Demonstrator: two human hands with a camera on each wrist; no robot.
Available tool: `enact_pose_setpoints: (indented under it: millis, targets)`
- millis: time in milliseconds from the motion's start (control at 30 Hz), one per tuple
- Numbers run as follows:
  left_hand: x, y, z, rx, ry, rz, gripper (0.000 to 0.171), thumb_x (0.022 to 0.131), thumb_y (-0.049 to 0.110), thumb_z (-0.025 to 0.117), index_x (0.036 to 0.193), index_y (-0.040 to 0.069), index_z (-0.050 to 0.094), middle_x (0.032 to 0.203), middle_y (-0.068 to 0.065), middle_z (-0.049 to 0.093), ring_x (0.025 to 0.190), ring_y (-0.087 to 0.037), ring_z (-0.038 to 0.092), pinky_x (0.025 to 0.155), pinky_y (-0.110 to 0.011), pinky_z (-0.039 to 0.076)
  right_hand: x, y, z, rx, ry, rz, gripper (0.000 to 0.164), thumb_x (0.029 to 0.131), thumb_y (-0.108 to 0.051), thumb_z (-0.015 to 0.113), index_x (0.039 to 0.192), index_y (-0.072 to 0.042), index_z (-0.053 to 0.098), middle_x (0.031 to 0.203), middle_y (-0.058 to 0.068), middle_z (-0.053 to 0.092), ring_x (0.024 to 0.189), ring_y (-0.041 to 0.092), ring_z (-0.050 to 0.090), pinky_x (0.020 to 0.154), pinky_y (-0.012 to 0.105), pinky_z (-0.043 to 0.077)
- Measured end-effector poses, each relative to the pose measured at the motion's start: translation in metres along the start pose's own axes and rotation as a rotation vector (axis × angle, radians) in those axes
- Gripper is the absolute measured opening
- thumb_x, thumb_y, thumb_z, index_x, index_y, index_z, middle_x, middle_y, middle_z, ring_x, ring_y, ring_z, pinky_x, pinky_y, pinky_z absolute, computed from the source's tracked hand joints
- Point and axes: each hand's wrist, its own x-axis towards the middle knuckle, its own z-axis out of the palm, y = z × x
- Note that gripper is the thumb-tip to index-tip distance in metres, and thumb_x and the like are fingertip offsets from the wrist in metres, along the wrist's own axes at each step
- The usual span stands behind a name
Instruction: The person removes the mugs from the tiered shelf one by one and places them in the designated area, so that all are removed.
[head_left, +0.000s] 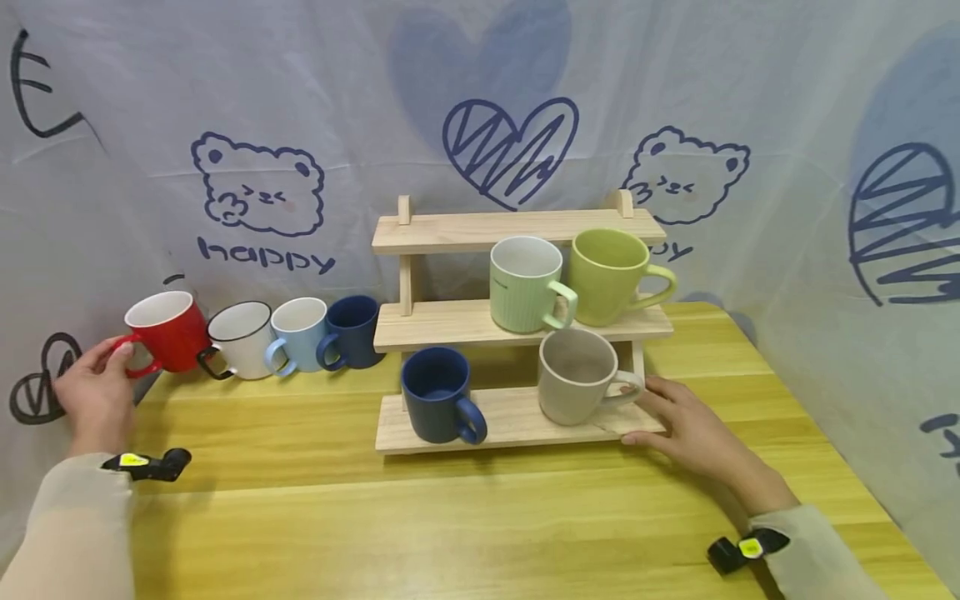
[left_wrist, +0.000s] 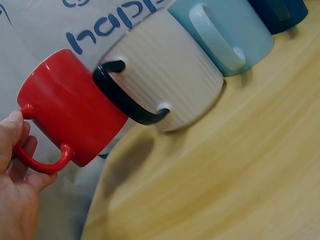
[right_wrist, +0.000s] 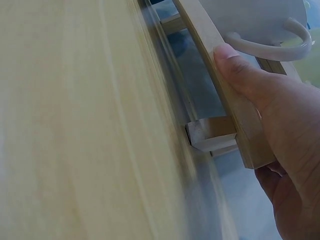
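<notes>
My left hand [head_left: 101, 392] pinches the handle of a red mug [head_left: 176, 337] at the far left. In the left wrist view the red mug [left_wrist: 72, 110] leans beside a white mug with a black handle [left_wrist: 160, 75], over the table's rounded edge. My right hand [head_left: 686, 429] grips the right end of the bottom shelf of a wooden rack [head_left: 495, 417], thumb on top in the right wrist view. Close to that hand stands a beige mug [head_left: 576, 379], its handle pointing right. A dark blue mug [head_left: 437, 396] sits on the same shelf, to the left.
Beside the red mug stand a light blue mug [head_left: 300, 333] and another dark blue mug [head_left: 354, 332], close to the rack's left side. The middle shelf carries a pale green mug [head_left: 525, 283] and a yellow-green mug [head_left: 606, 279]. A printed curtain [head_left: 352, 100] hangs behind the wooden table [head_left: 300, 517].
</notes>
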Motion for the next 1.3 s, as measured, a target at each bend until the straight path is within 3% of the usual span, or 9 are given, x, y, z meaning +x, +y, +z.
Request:
enact_pose_setpoints:
  millis: [167, 433, 733, 867, 1067, 1200, 1300]
  targets:
    - [0.002, -0.011, -0.001, -0.009, -0.016, 0.014, 0.032, 0.088, 0.014, 0.072, 0.119, 0.018, 0.072, 0.105, 0.009, 0.063, 0.103, -0.006, 0.053, 0.067, -0.006, 0.049, 0.000, 0.000, 0.000, 0.004, 0.001, 0.003, 0.071, 0.082, -0.048, 0.075, 0.139, -0.011, 0.055, 0.144, 0.022, 0.043, 0.128, 0.046, 0.040, 0.099, 0.065, 0.037]
    - [0.008, -0.027, -0.002, -0.137, 0.020, 0.059, 0.026, 0.087, 0.005, 0.072, 0.113, 0.010, 0.074, 0.097, 0.007, 0.067, 0.095, -0.006, 0.056, 0.072, -0.008, 0.050, 0.000, -0.001, 0.001, 0.004, 0.013, -0.010, 0.071, 0.081, -0.047, 0.076, 0.137, -0.008, 0.057, 0.142, 0.022, 0.045, 0.127, 0.045, 0.041, 0.099, 0.063, 0.038]
    - [0.014, -0.046, 0.002, -0.034, 0.073, 0.089, 0.034, 0.088, 0.014, 0.071, 0.122, 0.014, 0.071, 0.111, 0.007, 0.065, 0.106, -0.006, 0.054, 0.099, -0.012, 0.040, 0.000, 0.002, 0.004, 0.001, 0.025, -0.001, 0.072, 0.080, -0.049, 0.076, 0.137, -0.009, 0.058, 0.142, 0.021, 0.046, 0.127, 0.044, 0.041, 0.099, 0.063, 0.039]
    - [0.015, -0.049, 0.003, -0.023, 0.082, 0.081, 0.037, 0.087, 0.016, 0.071, 0.124, 0.015, 0.070, 0.114, 0.007, 0.064, 0.108, -0.006, 0.054, 0.100, -0.013, 0.038, -0.001, 0.002, 0.002, 0.006, 0.024, -0.002, 0.072, 0.080, -0.049, 0.076, 0.138, -0.010, 0.057, 0.143, 0.021, 0.045, 0.128, 0.044, 0.041, 0.097, 0.064, 0.039]
    - [0.014, -0.048, 0.002, 0.025, 0.034, 0.090, 0.039, 0.089, 0.017, 0.070, 0.128, 0.014, 0.067, 0.114, 0.007, 0.062, 0.103, -0.005, 0.053, 0.094, -0.008, 0.041, -0.001, 0.003, -0.001, 0.007, 0.039, -0.012, 0.071, 0.080, -0.047, 0.078, 0.138, -0.011, 0.057, 0.142, 0.019, 0.045, 0.127, 0.043, 0.042, 0.098, 0.063, 0.039]
    - [0.012, -0.043, -0.001, 0.105, -0.002, 0.097, 0.040, 0.093, 0.017, 0.066, 0.133, 0.013, 0.063, 0.115, 0.009, 0.061, 0.105, -0.004, 0.052, 0.094, -0.006, 0.039, -0.001, 0.003, 0.000, 0.012, 0.035, -0.014, 0.071, 0.080, -0.047, 0.077, 0.138, -0.011, 0.057, 0.142, 0.020, 0.045, 0.127, 0.043, 0.041, 0.098, 0.063, 0.039]
    - [0.012, -0.037, -0.006, 0.285, -0.058, 0.081, 0.046, 0.096, 0.026, 0.062, 0.140, 0.018, 0.056, 0.127, 0.009, 0.057, 0.113, -0.007, 0.049, 0.106, -0.015, 0.033, -0.001, 0.002, 0.002, 0.017, 0.039, -0.012, 0.071, 0.080, -0.046, 0.078, 0.137, -0.011, 0.057, 0.142, 0.021, 0.045, 0.127, 0.044, 0.041, 0.098, 0.063, 0.038]
